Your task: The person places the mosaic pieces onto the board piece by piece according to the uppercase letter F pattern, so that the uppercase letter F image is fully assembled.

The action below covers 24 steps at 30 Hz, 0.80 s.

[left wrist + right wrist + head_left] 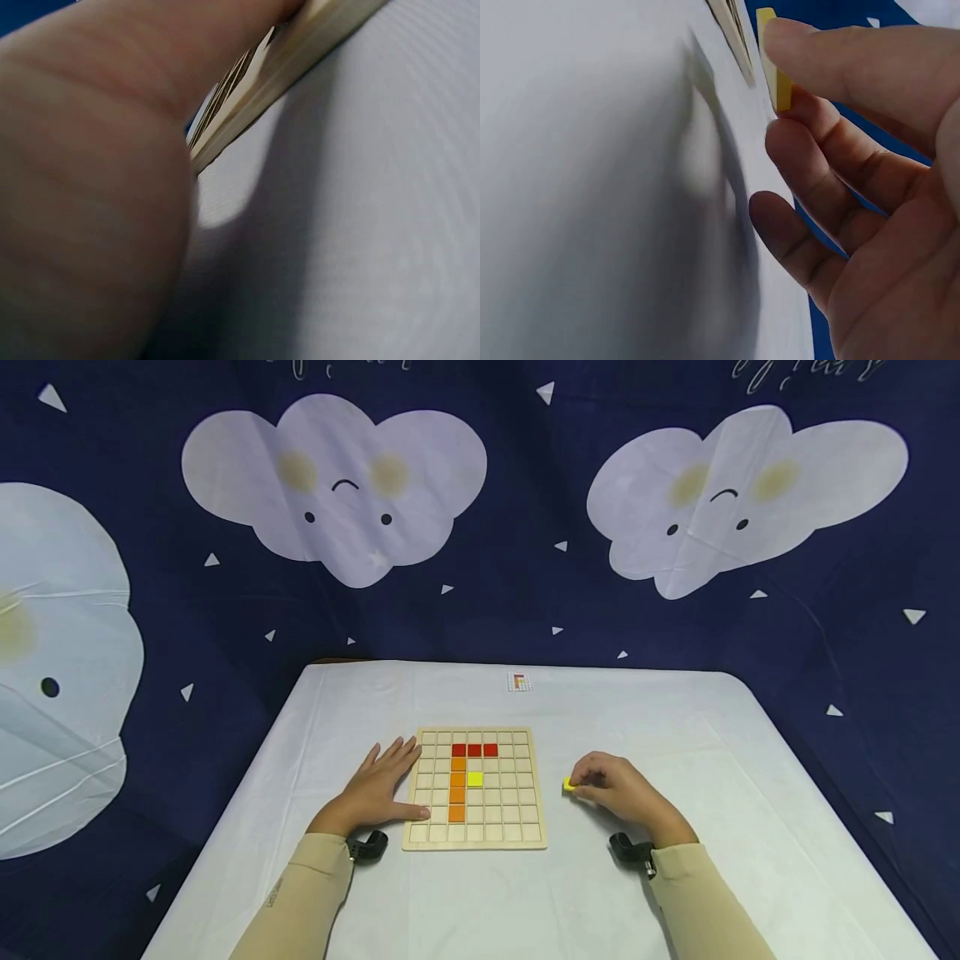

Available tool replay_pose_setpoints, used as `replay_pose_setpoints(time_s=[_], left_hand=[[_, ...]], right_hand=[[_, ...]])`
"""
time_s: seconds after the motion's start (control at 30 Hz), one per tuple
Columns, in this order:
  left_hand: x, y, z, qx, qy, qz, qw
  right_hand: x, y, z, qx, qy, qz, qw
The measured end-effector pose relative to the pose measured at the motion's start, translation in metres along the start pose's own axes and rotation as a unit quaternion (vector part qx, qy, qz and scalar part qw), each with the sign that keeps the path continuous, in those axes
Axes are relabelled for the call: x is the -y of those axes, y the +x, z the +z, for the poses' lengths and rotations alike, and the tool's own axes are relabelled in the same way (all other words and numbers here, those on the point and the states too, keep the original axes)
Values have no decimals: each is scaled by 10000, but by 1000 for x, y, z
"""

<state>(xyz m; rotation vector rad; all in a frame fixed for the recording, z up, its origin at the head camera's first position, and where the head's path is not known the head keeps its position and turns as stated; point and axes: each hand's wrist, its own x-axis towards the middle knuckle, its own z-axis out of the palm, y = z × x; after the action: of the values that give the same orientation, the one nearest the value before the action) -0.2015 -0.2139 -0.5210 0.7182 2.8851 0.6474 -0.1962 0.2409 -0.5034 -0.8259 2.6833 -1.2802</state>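
Observation:
A square wooden grid board [475, 846] lies on the table. In its cells sit several orange tiles [457, 796] in a column, three red tiles [474, 750] in a row at the column's top, and one yellow tile [475, 779] right of the column. My left hand [375, 789] rests spread at the board's left edge, its thumb over the lower left cells and fingertips at the upper left border. To the right of the board, my right hand [618, 789] pinches another yellow tile [774, 64] between thumb and fingers, above the tabletop.
A small printed card [519, 682] with a coloured grid pattern lies beyond the board near the table's far edge. The white-covered table [645, 718] backs onto a dark blue cloth [525, 602] with cloud prints. Each wrist wears a black camera [632, 850].

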Motion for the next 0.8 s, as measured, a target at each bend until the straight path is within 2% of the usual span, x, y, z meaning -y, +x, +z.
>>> replay_pose_setpoints(time_s=[0.2, 0.33, 0.63, 0.8], left_hand=[[0, -1, 0, -38, 19, 0, 10000], [0, 0, 1, 10, 56, -46, 10000], [1, 1, 1, 47, 57, -43, 10000], [1, 1, 1, 0, 45, -2, 10000]], right_hand=[[14, 24, 8, -27, 42, -376, 9993], [21, 38, 16, -41, -39, -471, 9989], [37, 59, 39, 211, 62, -859, 9961], [44, 68, 53, 386, -53, -784, 9962]])
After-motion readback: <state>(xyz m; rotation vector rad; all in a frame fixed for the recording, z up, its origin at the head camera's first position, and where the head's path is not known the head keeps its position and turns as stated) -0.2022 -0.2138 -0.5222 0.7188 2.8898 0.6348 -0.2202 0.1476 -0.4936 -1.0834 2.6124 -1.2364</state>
